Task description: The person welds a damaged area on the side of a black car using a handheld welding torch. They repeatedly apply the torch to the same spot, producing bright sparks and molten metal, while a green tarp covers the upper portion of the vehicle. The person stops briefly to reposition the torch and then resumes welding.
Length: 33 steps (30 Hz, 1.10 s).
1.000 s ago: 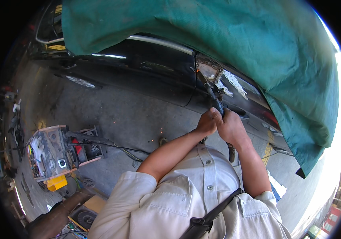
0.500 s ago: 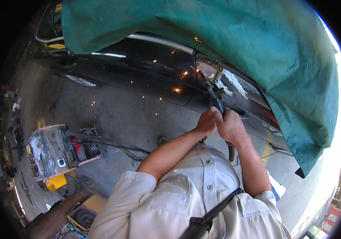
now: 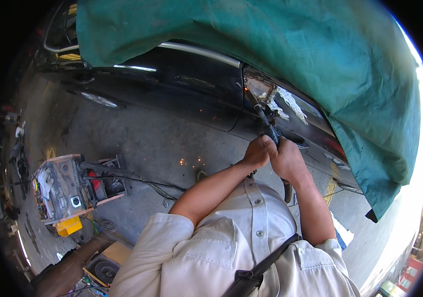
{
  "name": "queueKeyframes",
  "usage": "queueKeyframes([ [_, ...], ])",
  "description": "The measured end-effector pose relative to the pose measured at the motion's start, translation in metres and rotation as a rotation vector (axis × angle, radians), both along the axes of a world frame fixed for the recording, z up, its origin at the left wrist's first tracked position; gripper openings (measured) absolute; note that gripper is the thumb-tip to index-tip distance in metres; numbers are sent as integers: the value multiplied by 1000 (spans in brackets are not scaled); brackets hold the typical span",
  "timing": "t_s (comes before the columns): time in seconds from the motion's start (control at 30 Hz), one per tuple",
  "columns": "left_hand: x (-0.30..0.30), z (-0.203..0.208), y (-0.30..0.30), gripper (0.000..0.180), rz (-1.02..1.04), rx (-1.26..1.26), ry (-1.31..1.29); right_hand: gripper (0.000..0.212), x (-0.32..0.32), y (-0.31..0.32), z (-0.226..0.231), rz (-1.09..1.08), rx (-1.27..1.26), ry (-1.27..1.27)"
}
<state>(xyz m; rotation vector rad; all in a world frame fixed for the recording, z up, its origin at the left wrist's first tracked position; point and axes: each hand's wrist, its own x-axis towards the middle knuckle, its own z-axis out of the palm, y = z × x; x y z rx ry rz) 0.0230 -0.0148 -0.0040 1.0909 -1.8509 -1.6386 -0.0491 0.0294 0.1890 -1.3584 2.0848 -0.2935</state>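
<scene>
Both my hands grip a black welding torch (image 3: 266, 123) in front of my chest. My left hand (image 3: 257, 151) is closed at its near left side, and my right hand (image 3: 290, 157) wraps its handle from the right. The torch points up and left, its tip by a small orange glow at the edge of an opened patch of bare metal (image 3: 257, 86) on a black car (image 3: 181, 89). Torn white and silvery material (image 3: 290, 105) lies right of the tip. From below my right hand hangs the ribbed cable (image 3: 287, 190).
A green cover (image 3: 290, 44) drapes over the car above the work spot. At left stands a cart (image 3: 65, 180) with a yellow bin (image 3: 69, 226); black cables (image 3: 147, 181) run from it across the concrete floor. A boxed round speaker-like part (image 3: 104, 270) sits at lower left.
The bright sparks flying left across the car door have mostly gone; a few small ones are lower, near the floor. My hands and the torch have barely moved.
</scene>
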Motion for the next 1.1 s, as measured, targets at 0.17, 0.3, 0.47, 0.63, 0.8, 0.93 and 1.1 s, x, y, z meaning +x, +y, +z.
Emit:
queueKeyframes([
  [0.17, 2, 4, 0, 37, -4, -72, 123, 63, 2, -2, 2, 6, 17, 12],
  [0.3, 4, 5, 1, 33, 0, -111, -3, 66, -2, -5, 2, -1, 125, 4],
  [0.47, -2, -2, -1, 43, -11, -19, 1, 67, -2, 0, -6, -14, 0, -29],
  [0.63, -5, -9, -1, 49, 7, 9, -17, 68, -5, 5, -8, -10, -8, -22],
  [0.8, -4, -7, -1, 47, 11, 11, -14, 69, -4, 4, -7, -19, 37, 14],
  [0.93, -3, -3, 0, 45, 5, -14, -8, 67, -2, 2, -4, -6, 54, 7],
  [1.1, -1, -1, 1, 44, 19, -9, 1, 65, 2, 0, -1, -13, 29, 7],
])
